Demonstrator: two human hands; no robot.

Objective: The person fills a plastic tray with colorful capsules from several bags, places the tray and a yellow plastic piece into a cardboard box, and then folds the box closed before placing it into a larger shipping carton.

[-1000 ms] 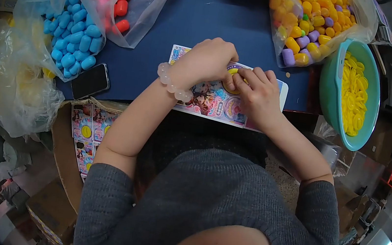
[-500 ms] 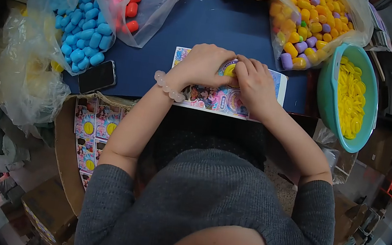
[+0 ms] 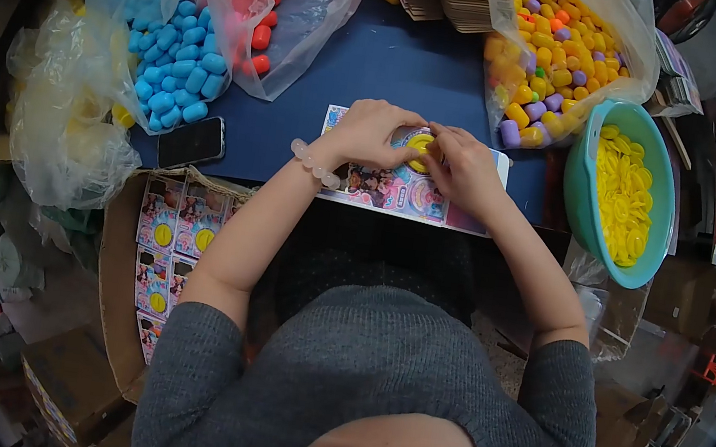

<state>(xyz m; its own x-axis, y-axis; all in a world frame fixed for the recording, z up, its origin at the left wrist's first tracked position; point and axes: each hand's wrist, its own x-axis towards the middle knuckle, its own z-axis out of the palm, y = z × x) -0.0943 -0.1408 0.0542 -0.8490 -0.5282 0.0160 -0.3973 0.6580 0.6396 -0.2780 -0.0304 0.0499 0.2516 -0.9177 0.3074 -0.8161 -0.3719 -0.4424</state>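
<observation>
The left hand point(image 3: 371, 135) hides part of the printed card point(image 3: 380, 192), whose small print is illegible.

Dim, uneven indoor light, strong fisheye bending and black corners; outer background looks soft.

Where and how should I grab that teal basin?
I'd take the teal basin by opposite sides of its rim, one hand each, coming from above: it's wide and open-topped, and the loose yellow discs inside could spill if it tips.
</observation>
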